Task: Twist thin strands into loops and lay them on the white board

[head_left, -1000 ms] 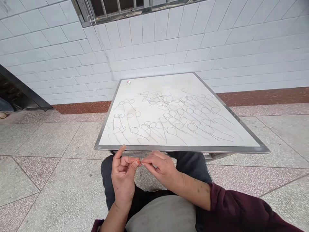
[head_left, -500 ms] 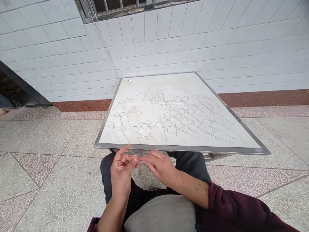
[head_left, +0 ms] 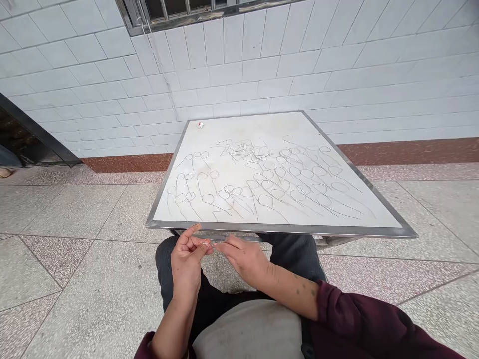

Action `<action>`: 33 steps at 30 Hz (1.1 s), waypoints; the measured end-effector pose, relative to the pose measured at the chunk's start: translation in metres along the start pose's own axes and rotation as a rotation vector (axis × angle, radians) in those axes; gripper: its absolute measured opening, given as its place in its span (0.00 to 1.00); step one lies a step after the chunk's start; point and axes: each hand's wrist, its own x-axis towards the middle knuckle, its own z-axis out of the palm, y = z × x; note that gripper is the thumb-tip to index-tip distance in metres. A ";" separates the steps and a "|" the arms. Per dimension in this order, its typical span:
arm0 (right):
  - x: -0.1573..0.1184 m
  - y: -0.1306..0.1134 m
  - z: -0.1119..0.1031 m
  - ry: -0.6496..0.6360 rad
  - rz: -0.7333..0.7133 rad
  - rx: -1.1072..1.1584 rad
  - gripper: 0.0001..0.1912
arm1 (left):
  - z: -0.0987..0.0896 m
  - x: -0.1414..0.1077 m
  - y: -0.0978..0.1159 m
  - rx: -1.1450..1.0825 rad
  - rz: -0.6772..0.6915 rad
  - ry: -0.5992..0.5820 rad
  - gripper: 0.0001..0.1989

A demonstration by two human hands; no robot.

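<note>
Both hands meet in front of the near edge of a white table with a grey metal rim. My left hand pinches thumb against fingers, its index finger raised near the rim. My right hand is pinched too, its fingertips close to the left ones. Whatever lies between the fingertips is too small and thin to make out. On the tabletop are many thin dark wire-like pieces, several shaped as a loop with a long tail. Straighter thin pieces lie tangled towards the back middle.
A small white and red item lies at the table's back left corner. The table stands near a tiled wall with a barred window above. A thin cord hangs down the wall. My knees are under the table's front edge.
My right hand has shifted slightly left and its fingers have changed pose a little. My left hand has moved slightly left. The pieces on the table look the same.
</note>
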 end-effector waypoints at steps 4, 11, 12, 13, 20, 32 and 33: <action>-0.005 0.005 -0.004 0.007 0.026 0.071 0.18 | -0.008 0.007 0.001 0.001 0.002 0.034 0.24; 0.008 0.007 -0.025 0.007 0.143 0.196 0.10 | -0.016 0.013 0.009 0.175 -0.015 0.023 0.32; 0.011 0.007 -0.024 0.000 0.195 0.270 0.12 | -0.015 0.012 0.009 0.207 -0.016 0.000 0.33; 0.014 0.006 -0.021 -0.021 0.248 0.366 0.14 | -0.014 0.011 0.009 0.237 -0.016 -0.025 0.34; 0.020 0.005 0.000 -0.044 0.648 1.093 0.12 | 0.004 0.001 0.009 0.276 -0.063 -0.167 0.37; 0.022 0.006 -0.013 -0.121 0.574 1.176 0.12 | 0.014 -0.005 0.007 0.113 -0.064 -0.182 0.29; 0.023 0.007 -0.013 -0.142 0.568 1.183 0.12 | 0.014 -0.005 0.007 0.097 -0.077 -0.187 0.30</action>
